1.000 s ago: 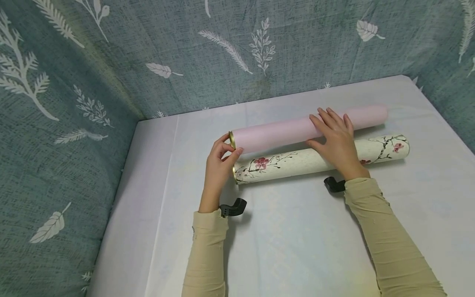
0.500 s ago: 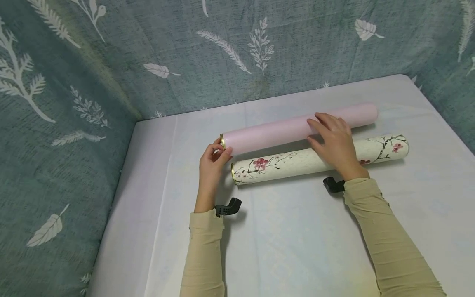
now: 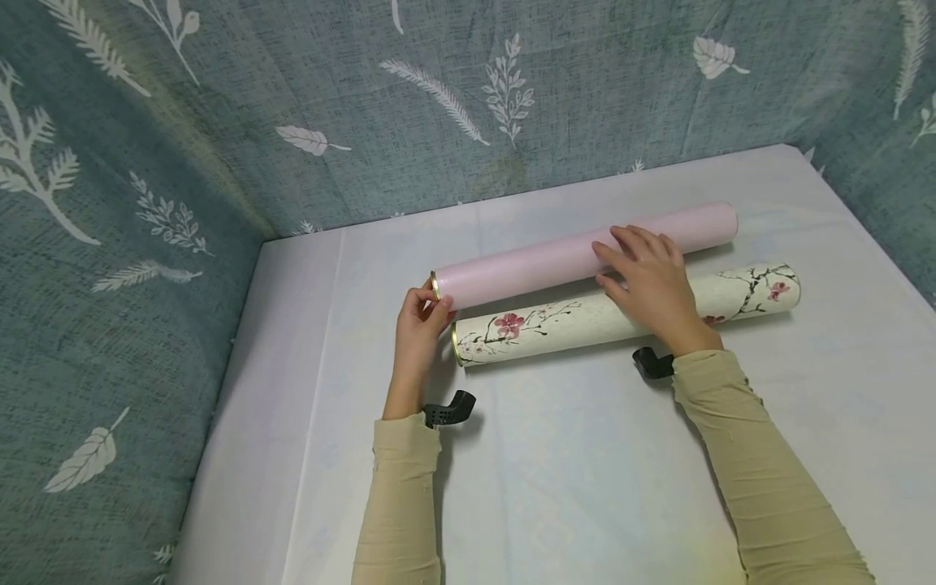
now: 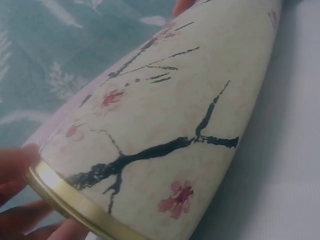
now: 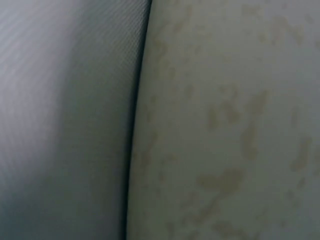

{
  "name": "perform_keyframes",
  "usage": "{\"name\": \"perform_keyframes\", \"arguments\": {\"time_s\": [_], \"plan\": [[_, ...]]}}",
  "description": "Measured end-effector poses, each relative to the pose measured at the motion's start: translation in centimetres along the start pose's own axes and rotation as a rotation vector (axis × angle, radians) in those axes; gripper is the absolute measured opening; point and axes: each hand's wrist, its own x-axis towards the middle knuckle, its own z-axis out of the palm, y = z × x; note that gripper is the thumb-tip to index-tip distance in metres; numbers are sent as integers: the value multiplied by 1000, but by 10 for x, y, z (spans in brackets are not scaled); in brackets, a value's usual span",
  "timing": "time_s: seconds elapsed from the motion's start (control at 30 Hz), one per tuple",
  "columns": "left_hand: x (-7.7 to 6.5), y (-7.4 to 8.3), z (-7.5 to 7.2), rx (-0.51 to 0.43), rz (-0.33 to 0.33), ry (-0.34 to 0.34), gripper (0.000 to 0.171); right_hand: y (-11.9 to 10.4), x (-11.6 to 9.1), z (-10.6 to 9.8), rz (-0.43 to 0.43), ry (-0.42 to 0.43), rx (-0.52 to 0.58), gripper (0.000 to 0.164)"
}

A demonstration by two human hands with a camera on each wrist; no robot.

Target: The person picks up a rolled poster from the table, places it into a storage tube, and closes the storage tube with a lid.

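A long pink tube (image 3: 526, 266) with a gold rim lies slanted across the table. Nearer to me lies a cream tube (image 3: 556, 327) with painted blossom branches, also gold-rimmed at its left end. My left hand (image 3: 418, 333) grips the pink tube's left end, its thumb in front and other fingers partly hidden behind. My right hand (image 3: 651, 284) reaches over the cream tube, and its bent fingers rest on the pink tube. In the left wrist view, the cream tube (image 4: 160, 125) hides much of the pink one. Only the cream tube's mottled surface (image 5: 225, 125) fills the right wrist view's right side.
A pale cloth (image 3: 556, 471) covers the table. Behind it and along the left hangs a green leaf-patterned curtain (image 3: 351, 97). A black wrist mount (image 3: 449, 409) sits on the left wrist, another black mount (image 3: 651, 363) on the right.
The pink tube has slid left along the cream tube, together with my left hand. My right hand's fingers are drawn closer together on it. The cream tube stays almost in place.
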Motion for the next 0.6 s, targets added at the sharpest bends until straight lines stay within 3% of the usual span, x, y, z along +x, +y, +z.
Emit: {"name": "perform_keyframes", "arguments": {"time_s": [0.2,0.4,0.6], "plan": [[8,-16,-1,49,-15,22,18,-1,0,-1,-2,-14,-11,44],[7,-13,4,179,-55,57,18,0,-1,-2,6,-43,-28,43],[8,-17,-3,214,-105,72,18,-5,0,-1,14,-56,-38,42]]}}
